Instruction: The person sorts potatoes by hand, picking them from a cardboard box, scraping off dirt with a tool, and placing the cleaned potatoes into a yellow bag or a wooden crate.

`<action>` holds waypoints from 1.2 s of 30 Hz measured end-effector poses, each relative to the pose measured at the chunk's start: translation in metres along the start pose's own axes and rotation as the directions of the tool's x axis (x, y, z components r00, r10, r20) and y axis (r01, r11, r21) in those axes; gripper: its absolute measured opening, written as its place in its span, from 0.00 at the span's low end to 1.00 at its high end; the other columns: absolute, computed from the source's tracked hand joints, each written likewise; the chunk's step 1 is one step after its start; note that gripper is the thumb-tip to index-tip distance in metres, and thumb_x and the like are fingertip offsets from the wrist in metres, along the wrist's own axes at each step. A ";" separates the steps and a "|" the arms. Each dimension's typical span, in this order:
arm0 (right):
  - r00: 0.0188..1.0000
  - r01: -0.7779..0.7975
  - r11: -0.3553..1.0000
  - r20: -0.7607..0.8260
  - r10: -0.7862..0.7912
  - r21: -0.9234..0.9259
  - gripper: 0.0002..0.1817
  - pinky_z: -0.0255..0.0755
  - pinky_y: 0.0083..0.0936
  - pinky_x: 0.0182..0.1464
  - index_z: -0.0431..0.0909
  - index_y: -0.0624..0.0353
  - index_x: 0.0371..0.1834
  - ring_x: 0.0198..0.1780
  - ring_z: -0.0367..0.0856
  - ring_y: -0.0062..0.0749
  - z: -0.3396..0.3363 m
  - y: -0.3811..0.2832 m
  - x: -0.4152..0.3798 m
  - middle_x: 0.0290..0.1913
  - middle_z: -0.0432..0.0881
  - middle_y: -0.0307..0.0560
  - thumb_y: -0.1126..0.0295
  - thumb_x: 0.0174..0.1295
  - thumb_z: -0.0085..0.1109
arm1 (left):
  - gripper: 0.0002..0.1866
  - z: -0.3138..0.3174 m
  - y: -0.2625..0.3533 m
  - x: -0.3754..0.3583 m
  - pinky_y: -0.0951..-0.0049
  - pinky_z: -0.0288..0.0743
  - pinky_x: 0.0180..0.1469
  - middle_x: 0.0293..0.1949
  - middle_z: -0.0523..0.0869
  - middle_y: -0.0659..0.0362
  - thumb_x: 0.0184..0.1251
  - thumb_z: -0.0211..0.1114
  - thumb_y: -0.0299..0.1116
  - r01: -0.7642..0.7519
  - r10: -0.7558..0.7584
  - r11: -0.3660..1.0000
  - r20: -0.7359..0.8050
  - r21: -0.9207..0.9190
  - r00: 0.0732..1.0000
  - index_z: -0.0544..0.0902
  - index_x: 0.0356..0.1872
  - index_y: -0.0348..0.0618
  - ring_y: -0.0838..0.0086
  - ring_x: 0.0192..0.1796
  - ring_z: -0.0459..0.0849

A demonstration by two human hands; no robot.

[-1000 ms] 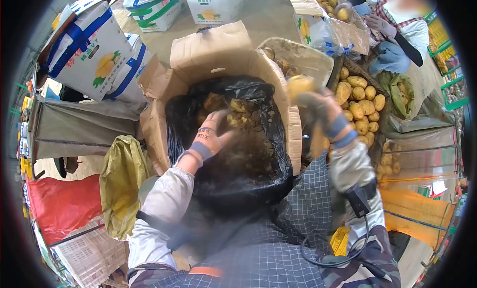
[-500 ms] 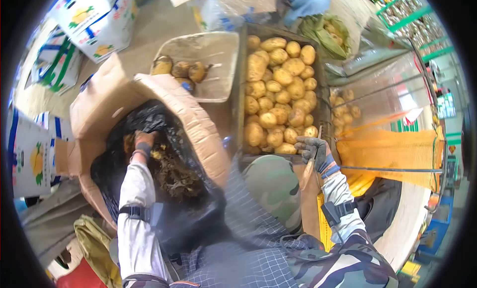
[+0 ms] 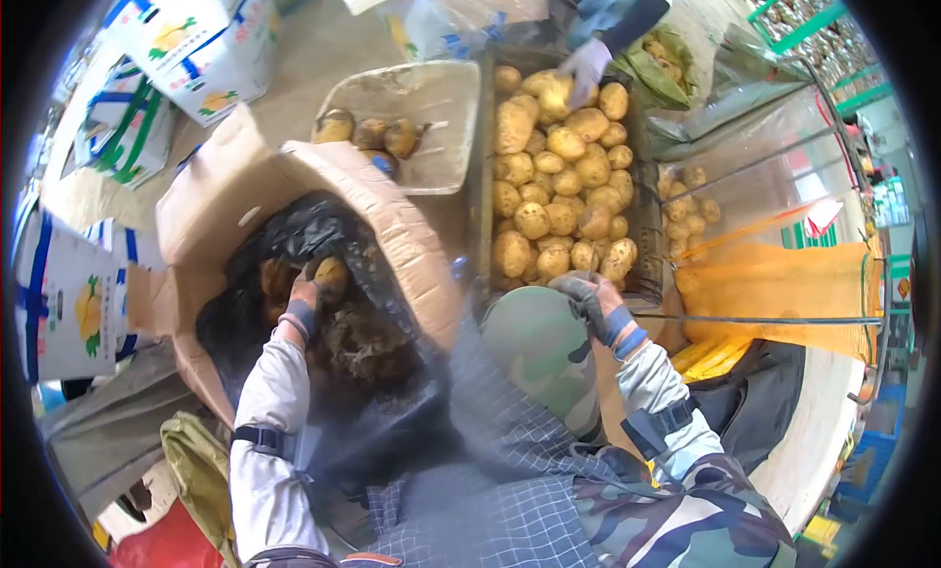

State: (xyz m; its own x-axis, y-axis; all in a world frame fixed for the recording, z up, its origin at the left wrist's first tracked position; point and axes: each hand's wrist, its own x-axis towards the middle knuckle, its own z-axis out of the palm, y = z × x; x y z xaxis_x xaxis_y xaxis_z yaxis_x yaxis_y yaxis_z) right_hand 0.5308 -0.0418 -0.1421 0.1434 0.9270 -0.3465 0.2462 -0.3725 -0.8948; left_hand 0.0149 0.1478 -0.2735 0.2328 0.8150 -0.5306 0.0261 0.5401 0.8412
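Observation:
Inside a cardboard box (image 3: 392, 230) lined with a black plastic bag (image 3: 304, 225), my left hand (image 3: 304, 298) grips a potato (image 3: 332, 278). Dark, dirt-covered clumps and what looks like dry debris (image 3: 358, 347) lie beneath and beside it. My right hand (image 3: 595, 308), in a grey glove, is closed by my knee at the near edge of a crate (image 3: 477, 196). What it holds is mostly hidden; only a thin sliver shows above the fingers. Many yellow potatoes (image 3: 566, 181) fill the crate.
Another person's gloved hand (image 3: 587, 70) reaches onto the crate's far end. A worn tub (image 3: 446, 127) holds several dark potatoes. White printed cartons (image 3: 211, 73) stand at left. Right of the crate are bagged potatoes (image 3: 686, 205), orange mesh (image 3: 774, 284) and a metal rod frame (image 3: 784, 321).
My left hand has taken hold of a potato in the box. My right hand has moved slightly left and down, toward my knee. Another person's gloved hand has come in over the crate.

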 end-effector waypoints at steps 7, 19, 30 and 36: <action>0.941 0.293 0.851 -0.024 -0.336 -0.436 0.24 0.81 0.37 0.50 0.81 0.65 0.54 0.44 0.88 0.48 0.061 -0.197 0.033 0.45 0.89 0.58 0.60 0.60 0.70 | 0.36 0.036 0.152 -0.203 0.70 0.85 0.29 0.52 0.86 0.43 0.59 0.68 0.43 0.106 0.085 0.870 0.360 -0.481 0.929 0.73 0.67 0.35 0.56 0.41 0.91; 0.692 -0.061 0.965 0.707 -0.144 0.255 0.24 0.75 0.24 0.34 0.78 0.58 0.63 0.35 0.82 0.25 0.274 -0.255 -0.025 0.42 0.86 0.44 0.62 0.66 0.67 | 0.40 0.040 0.140 -0.296 0.60 0.71 0.69 0.66 0.78 0.50 0.54 0.75 0.30 -0.585 0.680 0.691 -0.108 0.424 0.725 0.70 0.71 0.39 0.59 0.64 0.79; 0.673 -0.355 0.786 0.722 -0.162 0.507 0.33 0.69 0.16 0.26 0.69 0.56 0.73 0.31 0.78 0.19 0.283 -0.240 -0.003 0.50 0.83 0.41 0.70 0.62 0.66 | 0.36 0.036 0.155 -0.280 0.66 0.71 0.68 0.61 0.80 0.53 0.57 0.77 0.28 -0.620 0.606 0.784 -0.174 -0.032 0.776 0.74 0.69 0.38 0.67 0.63 0.78; 0.735 -0.278 0.792 0.651 -0.188 0.543 0.33 0.69 0.16 0.27 0.72 0.55 0.71 0.32 0.79 0.20 0.287 -0.239 -0.006 0.49 0.84 0.41 0.72 0.59 0.66 | 0.32 0.043 0.147 -0.262 0.67 0.70 0.69 0.64 0.79 0.51 0.62 0.73 0.27 -0.705 0.719 0.694 -0.089 0.143 0.690 0.74 0.68 0.35 0.67 0.66 0.78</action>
State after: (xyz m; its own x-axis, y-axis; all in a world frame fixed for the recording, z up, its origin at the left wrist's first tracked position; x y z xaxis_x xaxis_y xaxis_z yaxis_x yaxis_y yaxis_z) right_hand 0.1958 0.0545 -0.0070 -0.5652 0.7796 -0.2696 -0.3657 -0.5298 -0.7653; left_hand 0.0000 0.0044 -0.0067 0.0926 0.9689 0.2293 -0.0065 -0.2297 0.9732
